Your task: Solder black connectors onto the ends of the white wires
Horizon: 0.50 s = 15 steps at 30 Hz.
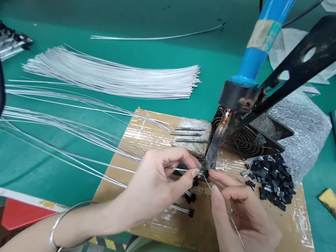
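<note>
Beside soldering iron tip (215,147), pinching thin wire (239,237) in right hand (247,221) and, probably, a cable end (201,167) in left hand (158,186).

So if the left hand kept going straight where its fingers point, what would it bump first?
Probably the soldering iron tip, which shows just beyond the fingers of the left hand. One picture can't settle the depth, so it might pass slightly in front instead.

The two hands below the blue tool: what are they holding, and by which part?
The right hand holds a thin wire near its upper end; the left hand pinches something too hidden to name.
</note>
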{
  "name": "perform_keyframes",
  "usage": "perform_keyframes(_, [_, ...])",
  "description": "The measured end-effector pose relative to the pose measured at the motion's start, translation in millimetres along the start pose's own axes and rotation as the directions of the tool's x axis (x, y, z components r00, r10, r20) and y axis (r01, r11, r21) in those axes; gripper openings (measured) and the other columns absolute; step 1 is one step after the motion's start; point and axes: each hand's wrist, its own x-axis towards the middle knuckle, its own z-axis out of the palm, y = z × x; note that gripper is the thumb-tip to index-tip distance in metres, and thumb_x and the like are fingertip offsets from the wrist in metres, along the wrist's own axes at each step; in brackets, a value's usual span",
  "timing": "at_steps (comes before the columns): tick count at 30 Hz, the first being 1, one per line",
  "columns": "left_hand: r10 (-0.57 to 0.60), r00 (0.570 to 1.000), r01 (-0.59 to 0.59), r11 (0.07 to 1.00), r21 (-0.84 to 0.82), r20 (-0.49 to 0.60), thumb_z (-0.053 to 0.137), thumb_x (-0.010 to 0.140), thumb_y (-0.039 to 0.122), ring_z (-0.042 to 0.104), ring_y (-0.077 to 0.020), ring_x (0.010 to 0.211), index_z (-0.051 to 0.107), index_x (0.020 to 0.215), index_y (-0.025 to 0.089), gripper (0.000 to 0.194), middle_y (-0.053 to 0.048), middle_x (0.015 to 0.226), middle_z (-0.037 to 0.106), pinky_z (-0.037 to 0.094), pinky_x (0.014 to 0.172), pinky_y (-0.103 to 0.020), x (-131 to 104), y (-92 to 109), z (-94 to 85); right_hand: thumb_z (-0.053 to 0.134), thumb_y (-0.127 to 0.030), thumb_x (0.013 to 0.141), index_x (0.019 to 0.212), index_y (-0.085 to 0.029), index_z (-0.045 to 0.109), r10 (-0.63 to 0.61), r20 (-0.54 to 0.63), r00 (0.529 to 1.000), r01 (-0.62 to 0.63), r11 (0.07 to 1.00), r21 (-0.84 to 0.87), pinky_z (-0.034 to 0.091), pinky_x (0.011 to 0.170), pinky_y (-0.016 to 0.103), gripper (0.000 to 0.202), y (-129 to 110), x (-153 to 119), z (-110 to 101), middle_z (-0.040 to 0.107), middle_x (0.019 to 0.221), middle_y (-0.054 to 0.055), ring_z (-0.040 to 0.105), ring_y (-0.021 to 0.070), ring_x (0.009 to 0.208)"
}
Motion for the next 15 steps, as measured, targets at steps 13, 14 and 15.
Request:
perform_keyframes(13, [0.016, 1.0, -0.016, 1.0, -0.012, -0.004, 0.066, 0.082, 0.017, 0.065, -0.0144, 0.07, 0.069, 0.074, 0.016, 0.009, -0.003, 0.078, 0.077, 0.049, 0.064, -0.023, 0.2, -0.2, 1.0, 0.069, -0.02, 0.094, 0.078, -0.023, 0.063, -0.002, -0.017, 1.0, 0.002, 1.0, -0.005, 0.06, 0.089, 0.027, 0.018, -1.9, -0.2, 1.1, 0.081, 0.111, 0.003, 0.078, 0.0181, 0.103])
perform_keyframes(14, [0.016, 1.0, -0.016, 1.0, -0.012, -0.003, 0.066, 0.082, 0.017, 0.065, -0.0143, 0.07, 0.07, 0.074, 0.016, 0.009, -0.003, 0.078, 0.077, 0.049, 0.064, -0.023, -0.1, -0.2, 1.1, 0.069, -0.02, 0.094, 0.078, -0.023, 0.063, -0.002, -0.017, 1.0, 0.002, 1.0, -0.008, 0.06, 0.089, 0.027, 0.017, -1.9, -0.3, 1.0, 0.081, 0.111, 0.003, 0.078, 0.0184, 0.103])
perform_keyframes(15, [0.017, 1.0, -0.017, 1.0, -0.013, 0.0, 0.066, 0.082, 0.017, 0.066, -0.0143, 0.07, 0.07, 0.074, 0.016, 0.009, -0.003, 0.077, 0.077, 0.05, 0.064, -0.023, -0.5, -0.2, 1.1, 0.07, -0.02, 0.094, 0.079, -0.023, 0.063, -0.003, -0.016, 1.0, 0.003, 1.0, -0.012, 0.06, 0.089, 0.028, 0.017, -1.9, -0.4, 0.8, 0.081, 0.111, 0.004, 0.078, 0.0187, 0.102])
